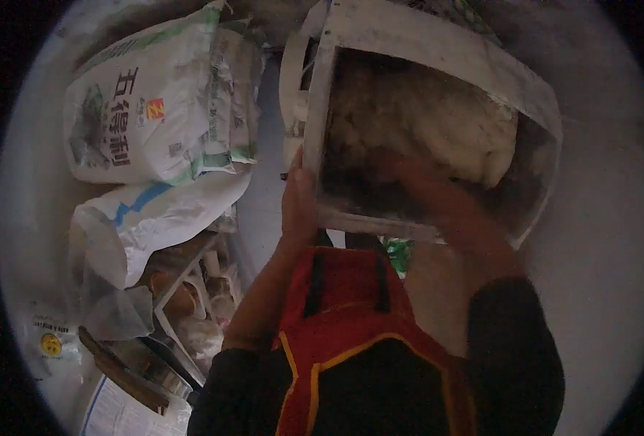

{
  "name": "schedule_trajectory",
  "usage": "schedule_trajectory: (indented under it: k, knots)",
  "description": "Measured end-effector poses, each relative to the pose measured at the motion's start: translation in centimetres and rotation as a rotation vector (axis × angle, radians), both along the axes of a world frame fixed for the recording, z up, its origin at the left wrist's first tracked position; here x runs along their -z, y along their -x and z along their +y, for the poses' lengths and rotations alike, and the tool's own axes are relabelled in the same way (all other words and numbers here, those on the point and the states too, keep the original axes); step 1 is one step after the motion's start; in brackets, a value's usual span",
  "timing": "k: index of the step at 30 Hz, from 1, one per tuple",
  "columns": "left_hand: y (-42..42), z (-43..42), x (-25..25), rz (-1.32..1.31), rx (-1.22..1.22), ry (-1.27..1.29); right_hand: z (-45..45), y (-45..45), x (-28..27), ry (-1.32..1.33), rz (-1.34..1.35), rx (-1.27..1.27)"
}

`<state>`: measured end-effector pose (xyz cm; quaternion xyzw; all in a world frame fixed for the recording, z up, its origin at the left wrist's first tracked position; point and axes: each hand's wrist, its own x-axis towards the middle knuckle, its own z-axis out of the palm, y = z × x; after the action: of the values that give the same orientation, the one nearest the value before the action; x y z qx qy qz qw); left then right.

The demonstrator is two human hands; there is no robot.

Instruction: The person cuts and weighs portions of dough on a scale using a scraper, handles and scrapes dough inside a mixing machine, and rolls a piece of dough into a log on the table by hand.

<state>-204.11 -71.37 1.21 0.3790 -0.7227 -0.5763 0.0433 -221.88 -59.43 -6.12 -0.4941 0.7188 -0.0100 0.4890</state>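
A large pale mass of dough (pixel 474 134) lies in a flour-dusted metal tub (pixel 438 33), which looks like a dough mixer, at the upper right. My left hand (pixel 300 200) rests against the tub's near left corner, its visible fingers stretched along the outer side. Over the near rim reaches my right arm, and my right hand (pixel 398 171) is inside the tub by the near edge of the dough. Motion and shadow smear its fingers, so I cannot make out whether it grips any dough.
Printed white flour sacks (pixel 140 109) are stacked at the upper left, above a folded white sack (pixel 169 207). Below them stands a cluttered crate (pixel 191 305) beside a clear plastic bag (pixel 118 312). A red apron (pixel 351 291) covers my front.
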Motion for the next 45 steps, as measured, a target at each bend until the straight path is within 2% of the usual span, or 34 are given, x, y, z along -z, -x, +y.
schedule_trajectory:
  k: [1, 3, 5, 6, 7, 9, 12, 13, 15, 18, 19, 21, 22, 23, 24, 25, 27, 29, 30, 33, 35, 37, 39, 41, 44, 45]
  knots:
    - [0.2, 0.1, 0.3, 0.014, -0.035, 0.006, -0.4, -0.5, 1.1, 0.017, 0.025, 0.047]
    - [-0.2, 0.8, 0.5, 0.026, -0.084, 0.004, 1.0, -0.6, 1.4, 0.208, 0.032, -0.09]
    - [0.5, 0.8, 0.5, 0.063, -0.123, 0.011, 3.1, 2.6, 0.0, 0.578, 0.043, -0.475]
    - [0.6, 0.9, 0.4, 0.076, -0.148, 0.01, 2.9, 3.4, -4.2, 0.399, -0.076, -0.36]
    - [0.7, 1.0, 0.3, 0.046, -0.151, 0.021, 2.3, 4.4, -11.2, 0.222, -0.196, -0.244]
    - [0.6, 1.1, 0.3, -0.02, -0.159, 0.048, 1.9, 4.3, -14.2, 0.069, -0.335, -0.105]
    - [0.1, 1.1, 1.1, 0.056, -0.16, 0.136, 0.7, 2.3, -9.1, 0.047, -0.31, -0.17]
    - [0.1, 1.0, 1.8, 0.057, -0.156, 0.177, -0.1, 1.7, -4.7, -0.024, -0.25, -0.279]
    - [-0.2, 1.1, 2.5, 0.032, -0.149, 0.228, -1.7, 0.4, -2.6, -0.001, -0.116, -0.332]
    - [0.1, 1.0, 1.5, -0.076, -0.152, 0.182, -2.7, -1.6, -0.5, 0.163, 0.023, -0.113]
    - [0.1, 0.9, 1.3, -0.085, -0.151, 0.145, -2.9, -2.4, 2.4, 0.142, 0.013, -0.016]
    - [0.3, 0.7, 1.0, -0.093, -0.15, 0.071, -3.3, -2.2, 1.9, 0.21, -0.008, 0.06]
    - [0.6, 0.5, 1.5, -0.027, -0.109, 0.204, -3.0, -1.3, 1.5, 0.299, -0.021, 0.039]
    - [0.3, 0.5, 2.4, 0.025, -0.065, 0.329, -2.3, -0.7, 0.8, 0.344, 0.069, -0.262]
    - [0.0, 0.6, 2.5, 0.042, -0.064, 0.312, -1.5, 0.0, 0.4, 0.43, 0.154, -0.543]
    - [-0.4, 0.6, 2.6, 0.058, -0.064, 0.294, -1.2, 2.0, 0.0, 0.457, 0.378, -1.114]
    - [-0.4, 0.5, 2.1, 0.027, -0.159, -0.01, -0.8, 3.9, -12.1, -0.194, -0.013, -0.301]
    - [-0.1, 0.2, 0.9, 0.157, -0.125, -0.089, 1.6, 4.7, -17.3, 0.008, -0.12, 0.044]
    - [0.2, -0.1, 0.6, 0.227, -0.108, -0.123, 1.8, 5.0, -18.6, 0.042, -0.159, 0.017]
    - [-1.3, -0.5, 4.3, 0.321, -0.343, -0.348, 2.1, 4.9, -19.8, 0.122, -0.244, -0.05]
    - [-1.4, -0.1, 4.1, 0.294, -0.16, 0.016, 2.8, 3.8, -18.8, 0.141, -0.253, -0.058]
    - [-1.3, 0.0, 3.4, 0.235, -0.056, 0.224, 2.7, 2.3, -16.2, 0.141, -0.3, 0.003]
    - [-0.9, -0.2, 2.7, 0.162, -0.034, 0.273, 1.9, 1.3, -15.6, 0.105, -0.301, 0.034]
    - [0.1, 0.2, 1.2, 0.201, -0.117, 0.104, 0.6, 0.4, -15.7, 0.039, -0.254, 0.029]
    - [0.7, 0.3, 0.2, 0.169, -0.14, 0.041, 0.1, -0.3, -15.2, 0.168, -0.18, -0.125]
    - [0.7, 0.4, 0.2, 0.168, -0.146, 0.034, -0.7, -0.8, -16.9, 0.069, -0.165, -0.108]
